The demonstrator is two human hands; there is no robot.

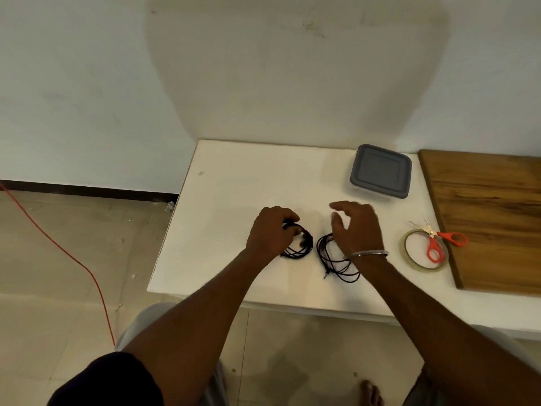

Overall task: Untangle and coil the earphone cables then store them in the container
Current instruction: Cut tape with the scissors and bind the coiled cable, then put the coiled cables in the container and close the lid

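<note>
Two black earphone cables lie on the white table (pixel 228 200). My left hand (pixel 270 231) is closed on the upper part of the left coiled earphone cable (pixel 303 249), which rests on the table. A second, looser earphone cable (pixel 336 263) lies just to its right. My right hand (pixel 357 227) hovers over that loose cable with fingers spread, holding nothing; a metal bangle circles the wrist. The clear container with its grey lid (pixel 380 171) on stands closed at the back right of the table, beyond my right hand.
A roll of clear tape (pixel 409 253) lies right of my right hand, with red-handled scissors (pixel 439 240) across it. A wooden board (pixel 491 212) covers the table's right side. The wall stands behind the table. An orange cord (pixel 73 259) runs over the floor at left.
</note>
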